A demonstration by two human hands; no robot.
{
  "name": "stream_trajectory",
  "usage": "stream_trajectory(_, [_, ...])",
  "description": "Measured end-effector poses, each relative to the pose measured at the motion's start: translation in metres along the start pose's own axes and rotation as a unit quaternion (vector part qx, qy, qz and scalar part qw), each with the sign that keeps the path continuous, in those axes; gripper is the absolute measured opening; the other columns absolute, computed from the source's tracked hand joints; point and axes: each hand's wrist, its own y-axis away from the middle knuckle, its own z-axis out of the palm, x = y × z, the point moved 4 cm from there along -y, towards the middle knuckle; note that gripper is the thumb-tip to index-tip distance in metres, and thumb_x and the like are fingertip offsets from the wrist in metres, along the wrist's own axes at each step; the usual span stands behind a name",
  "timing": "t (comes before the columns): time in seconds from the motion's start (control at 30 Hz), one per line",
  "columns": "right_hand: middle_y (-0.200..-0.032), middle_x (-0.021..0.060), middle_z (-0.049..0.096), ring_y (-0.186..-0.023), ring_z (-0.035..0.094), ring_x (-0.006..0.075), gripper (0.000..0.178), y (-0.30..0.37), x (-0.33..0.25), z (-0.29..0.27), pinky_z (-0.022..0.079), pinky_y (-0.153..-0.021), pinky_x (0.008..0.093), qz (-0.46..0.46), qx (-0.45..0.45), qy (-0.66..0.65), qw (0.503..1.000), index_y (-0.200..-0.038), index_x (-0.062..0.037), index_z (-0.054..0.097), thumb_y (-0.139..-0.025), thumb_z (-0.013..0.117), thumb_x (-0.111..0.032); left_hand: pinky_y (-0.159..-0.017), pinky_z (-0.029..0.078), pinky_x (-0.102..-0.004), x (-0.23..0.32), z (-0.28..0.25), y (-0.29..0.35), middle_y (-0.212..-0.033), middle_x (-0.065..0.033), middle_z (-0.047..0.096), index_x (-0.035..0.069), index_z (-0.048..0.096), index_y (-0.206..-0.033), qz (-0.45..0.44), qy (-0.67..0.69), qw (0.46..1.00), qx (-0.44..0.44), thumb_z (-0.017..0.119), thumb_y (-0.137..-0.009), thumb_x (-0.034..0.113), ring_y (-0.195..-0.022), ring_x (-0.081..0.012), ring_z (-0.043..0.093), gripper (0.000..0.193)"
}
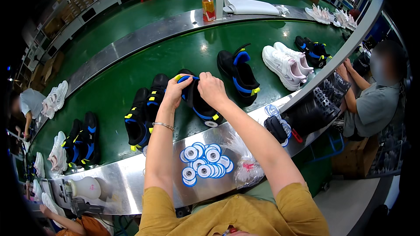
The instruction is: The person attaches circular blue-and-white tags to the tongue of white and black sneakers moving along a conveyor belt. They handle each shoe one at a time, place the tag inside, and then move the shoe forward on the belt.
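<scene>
A black shoe with blue and yellow-green trim stands on the green belt in front of me. My left hand pinches its strap, which shows a blue underside. At the strap's other end, my right hand has its fingers closed; the exact grip is partly hidden. A round tag hangs at the shoe's heel. To the right, a matching shoe has its strap raised. Left of my hands stands a black pair with straps lying across. Several round blue-and-white tags are spread on the metal ledge nearest me.
A clear plastic bag lies right of the tags, near a black pouch. White shoes and other black shoes sit along the belt. A bottle stands beside a post. Another person works at the right; a tape dispenser sits left.
</scene>
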Motion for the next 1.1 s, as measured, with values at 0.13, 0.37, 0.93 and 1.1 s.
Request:
stream_trajectory(0.13, [-0.083,0.0203,0.060,-0.075,0.063,0.0379,0.012,0.004,0.003,0.008,0.052,-0.065,0.0456,0.053,-0.021,-0.021,0.998,-0.084,-0.0017,0.050,-0.078,0.058,-0.008,-0.080,0.047,-0.0253,-0.009,-0.011,0.005,-0.089,-0.0049,0.067,0.002,0.067,-0.093,-0.031,0.067,0.997,0.030,0.067,-0.083,0.008,-0.085,-0.0134,0.062,0.012])
stream_trajectory(0.37, [-0.080,0.0210,0.064,-0.081,0.061,0.0425,0.014,-0.005,0.040,0.035,0.048,-0.070,0.0489,0.243,-0.035,-0.182,0.952,-0.083,-0.0019,0.055,-0.079,0.054,-0.015,-0.085,0.045,-0.0313,0.007,-0.016,0.016,-0.091,-0.0073,0.066,0.003,0.067,-0.087,0.020,-0.081,0.994,-0.063,0.068,-0.078,0.009,-0.094,-0.0192,0.060,0.010])
stream_trajectory(0.93, [-0.086,0.0140,0.055,-0.076,0.062,0.0340,0.026,-0.001,-0.056,-0.026,0.051,-0.066,0.0441,-0.108,-0.140,-0.072,0.982,-0.099,-0.0129,0.059,-0.073,0.062,-0.009,-0.093,0.038,-0.0473,-0.015,0.014,0.084,-0.116,-0.0266,0.050,-0.004,0.040,-0.124,0.214,-0.425,0.862,0.174,0.064,-0.075,0.004,-0.110,-0.0433,0.045,0.055])
stream_trajectory(1.1, [-0.086,0.0127,0.056,-0.071,0.063,0.0303,0.027,0.002,-0.062,-0.047,0.051,-0.058,0.0390,-0.197,-0.085,-0.008,0.977,-0.098,-0.0124,0.059,-0.072,0.062,-0.007,-0.083,0.047,-0.0395,0.000,0.010,0.075,-0.111,-0.0219,0.057,-0.005,0.037,-0.125,0.233,-0.367,0.895,0.096,0.053,-0.070,-0.008,-0.100,-0.0374,0.057,0.058])
